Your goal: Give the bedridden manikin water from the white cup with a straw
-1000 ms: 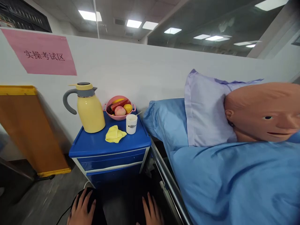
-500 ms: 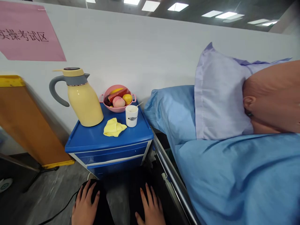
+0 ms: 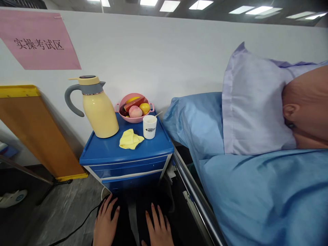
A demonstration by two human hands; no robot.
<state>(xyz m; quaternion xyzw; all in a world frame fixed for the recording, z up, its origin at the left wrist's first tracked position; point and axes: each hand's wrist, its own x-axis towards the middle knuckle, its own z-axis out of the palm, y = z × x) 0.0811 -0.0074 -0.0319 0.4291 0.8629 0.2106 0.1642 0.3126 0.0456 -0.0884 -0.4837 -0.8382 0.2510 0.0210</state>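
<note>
My left hand (image 3: 106, 222) lies flat on my left knee, fingers apart and holding nothing. On the other knee rests my right hand (image 3: 158, 227), likewise spread and without anything in it. Beyond both knees stands a blue bedside cabinet (image 3: 102, 153). Its top carries a yellow thermos jug (image 3: 101, 114) with a grey handle, a folded yellow cloth (image 3: 130, 139), and a white cup (image 3: 149, 128) with a fish print and a thin handle or stick showing behind its rim. Behind them sits a pink bowl (image 3: 133, 120) of fruit.
At right, a bed with blue bedding (image 3: 251, 191) has a metal side rail (image 3: 197, 201). A manikin's head (image 3: 307, 106) lies on a lilac pillow (image 3: 248, 112). An orange-brown board (image 3: 38, 136) leans at left. A black cable (image 3: 77, 228) crosses the floor.
The view has turned slightly left, so the cabinet, bed and board appear further right. Both hands still rest on my knees, and the things on the cabinet have kept their places.
</note>
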